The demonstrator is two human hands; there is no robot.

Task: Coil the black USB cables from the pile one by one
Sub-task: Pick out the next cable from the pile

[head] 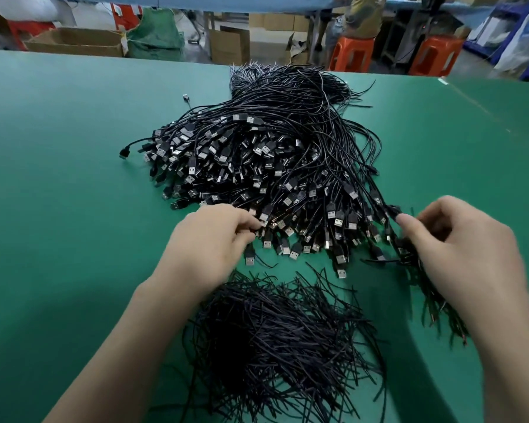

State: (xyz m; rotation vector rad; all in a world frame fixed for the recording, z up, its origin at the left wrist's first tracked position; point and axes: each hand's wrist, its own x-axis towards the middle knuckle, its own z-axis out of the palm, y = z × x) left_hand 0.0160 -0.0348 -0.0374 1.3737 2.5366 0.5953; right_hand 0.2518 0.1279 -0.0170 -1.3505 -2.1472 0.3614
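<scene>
Two bare hands work the near edge of the pile of black USB cables [272, 154]. The pile lies at the centre of the green table [58, 178], with plugs fanned toward 6 o'clock and tails running off toward 12. The left hand [214, 239], at 7 o'clock of the pile, pinches a single plug [261, 228] between thumb and fingertips. The right hand [458, 248], at 4 o'clock, has its fingers curled round a bunch of cables [434, 303] that trails toward 5 o'clock; blur hides how many. A heap of short black strands [275, 337] lies at 6 o'clock, just beside the pile.

Step judged in hand: drawing out one cable. To do it well, pull the plug slowly toward 6 o'clock, along the cable's own line, so that neighbouring cables slip off. The right hand should hold its bunch apart from the pile until the tail comes free for coiling.
</scene>
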